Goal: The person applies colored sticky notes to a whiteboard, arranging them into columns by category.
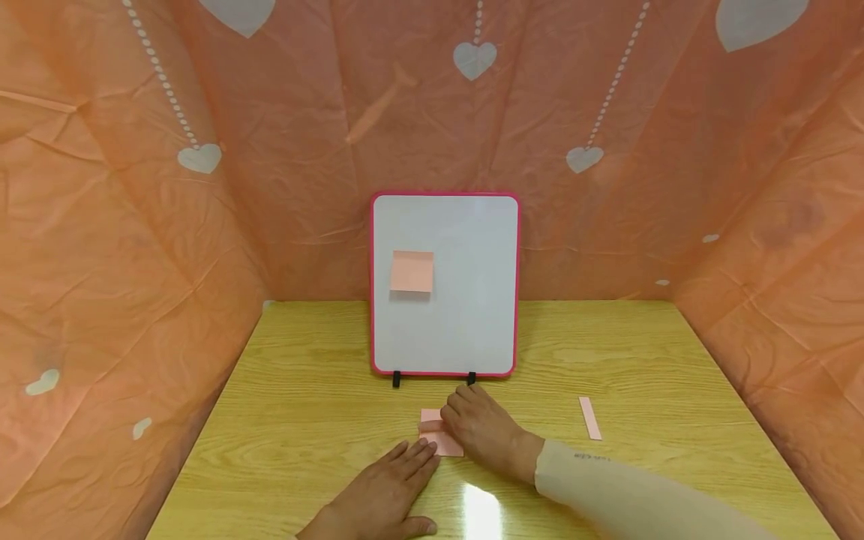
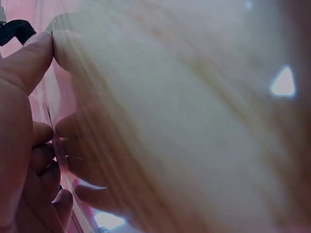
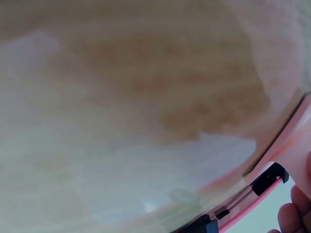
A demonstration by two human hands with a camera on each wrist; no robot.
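Orange cloth backdrop [image 1: 290,150] rises on the far side of the table [image 1: 304,375], well beyond the fingers; table spreads under & around both hands. Whiteboard w/ pink rim [image 1: 466,315] stands just past R fingertips on black feet [image 1: 396,379], prob. leaned back a bit so its face shows to the person. L hand [image 1: 385,484] lies flat, fingers straight & close together, tips on near-left edge of the pink paper [image 1: 448,444], prob. so it won't slide. R hand [image 1: 486,431] has fingers curled, seemingly pinching same paper's right side, a band lifting there; exact grip hidden. Pink note [image 1: 412,271] sits on the board, ahead of L fingertips. Pale strip [image 1: 590,418] lies right of R fingers, apart, prob. out of the way
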